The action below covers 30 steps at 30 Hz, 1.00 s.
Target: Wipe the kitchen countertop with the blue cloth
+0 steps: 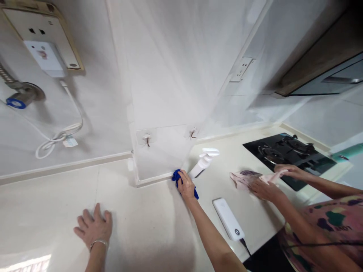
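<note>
My left hand [95, 226] lies flat with spread fingers on the pale countertop [136, 226], a bracelet round its wrist. Bunched under my right hand [187, 186] is a blue cloth [176, 176], pressed at the foot of the white wall pillar [161, 158] where it meets the counter. Just behind that hand stands a white spray bottle [204, 160], its lower part partly hidden. A white power bank [228, 219] with a black cable lies to the right of my right forearm.
At the right, another person's hands [263, 189] hold a pinkish cloth [241, 179] on the counter beside a black gas hob [292, 151]. A range hood [320, 56] juts out above. A charger [45, 56] with a coiled white cable and a valve [22, 98] are on the left wall.
</note>
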### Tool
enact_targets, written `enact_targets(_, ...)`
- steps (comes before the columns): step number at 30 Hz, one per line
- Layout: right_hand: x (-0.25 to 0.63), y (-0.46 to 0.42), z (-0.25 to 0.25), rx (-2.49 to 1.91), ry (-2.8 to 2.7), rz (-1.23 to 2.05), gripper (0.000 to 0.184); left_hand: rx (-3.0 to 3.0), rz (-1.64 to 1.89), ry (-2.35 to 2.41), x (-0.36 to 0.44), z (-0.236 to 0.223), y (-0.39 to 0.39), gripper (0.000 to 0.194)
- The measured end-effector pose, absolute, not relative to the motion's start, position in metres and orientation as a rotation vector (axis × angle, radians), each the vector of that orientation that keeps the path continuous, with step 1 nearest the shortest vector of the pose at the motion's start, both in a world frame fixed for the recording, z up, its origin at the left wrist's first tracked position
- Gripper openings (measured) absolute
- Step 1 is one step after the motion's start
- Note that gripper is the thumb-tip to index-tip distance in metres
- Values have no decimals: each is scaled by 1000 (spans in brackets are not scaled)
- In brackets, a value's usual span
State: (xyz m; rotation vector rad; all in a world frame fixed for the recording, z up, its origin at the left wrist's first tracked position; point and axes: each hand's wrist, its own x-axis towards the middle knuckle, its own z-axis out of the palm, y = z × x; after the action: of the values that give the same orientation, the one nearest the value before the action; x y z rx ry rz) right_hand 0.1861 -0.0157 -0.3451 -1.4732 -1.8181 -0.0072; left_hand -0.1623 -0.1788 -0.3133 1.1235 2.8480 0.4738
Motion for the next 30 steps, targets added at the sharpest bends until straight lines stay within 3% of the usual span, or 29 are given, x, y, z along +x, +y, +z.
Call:
enact_targets(6, 163, -21, -352, -1593, -1730, -78, 42, 1137, 488, 2841, -166, -320, -180, 60)
enact_targets(17, 49, -61, -363, -1438, -1876, -48, 44, 1127, 431, 2838, -163, -313, -181, 57)
enact_targets(23, 10, -91, -341, -1179, -2321, -7, 47, 1152, 487, 2840, -164, -320, -182, 58)
enact_targets(27, -8, -115, -326, -953, -2378, 338, 43, 1092, 478, 2822, -170, -325, -185, 59)
enact_targets(30, 1, -122, -313, -969, -1884, 923, 38, 1102, 553, 2789, -175, -327, -190, 57)
